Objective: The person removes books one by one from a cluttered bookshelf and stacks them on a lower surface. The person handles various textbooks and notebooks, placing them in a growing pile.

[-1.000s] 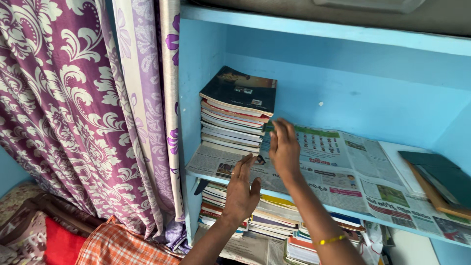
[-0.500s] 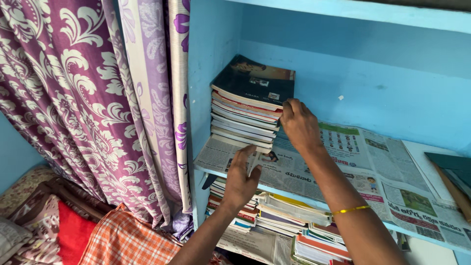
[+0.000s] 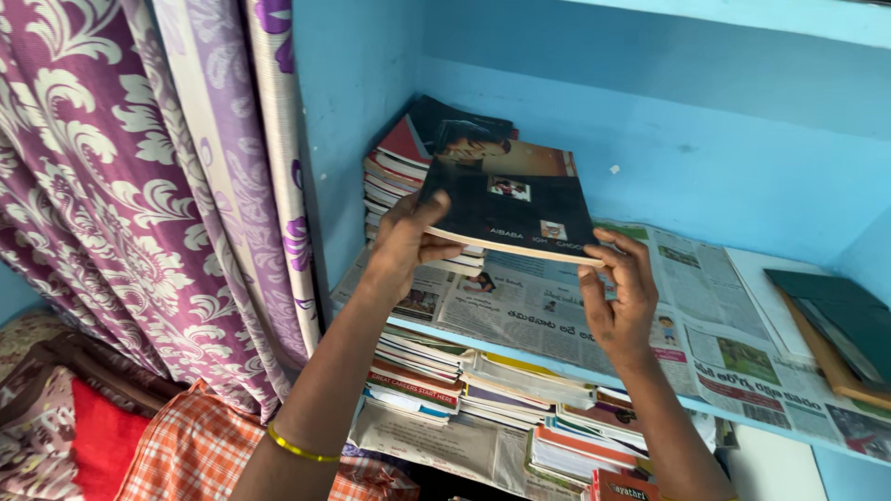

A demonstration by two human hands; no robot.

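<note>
A thin dark-covered book (image 3: pixel 515 206) with small photos on it is lifted off the stack of books (image 3: pixel 394 172) at the left end of the blue shelf (image 3: pixel 520 357). My left hand (image 3: pixel 404 243) grips the book's near left corner. My right hand (image 3: pixel 617 297) holds its right edge from below, fingers curled up over the cover. The stack behind shows red and white spines, its top books askew.
Newspaper sheets (image 3: pixel 668 306) line the shelf. A dark green folder and a wooden strip (image 3: pixel 835 325) lie at the far right. More books (image 3: pixel 492 390) are piled on the shelf below. A purple patterned curtain (image 3: pixel 139 195) hangs at left, bedding (image 3: pixel 111 445) beneath it.
Both hands went from reaching toward the stack to gripping its top book, which now is lifted and pulled out toward me. The stack's upper books have shifted.
</note>
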